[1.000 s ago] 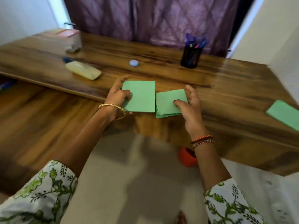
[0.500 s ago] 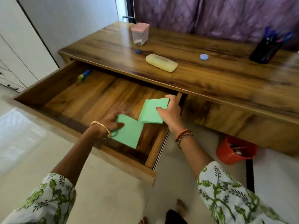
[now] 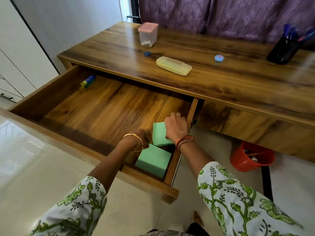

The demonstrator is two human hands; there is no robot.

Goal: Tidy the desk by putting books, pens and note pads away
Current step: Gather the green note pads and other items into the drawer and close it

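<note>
Hands (image 3: pixel 142 138) (image 3: pixel 175 126) each hold a green pad (image 3: pixel 153 160) (image 3: pixel 160 134) tilted in the drawer's (image 3: pixel 105 108) right corner.

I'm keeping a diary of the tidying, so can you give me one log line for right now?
step: pads into drawer | left hand: on near pad | right hand: on far pad | desk: pen cup

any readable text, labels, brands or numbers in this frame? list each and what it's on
Nothing can be read.
Blue-and-yellow tube in the open drawer: dark print, too blurred to read.
Round blue item on the desk: a reddish mark on top, too small to read.
Cream case: faint embossing, not readable.
Pink-lidded container, pen holder and green note pads: no text visible.
</note>
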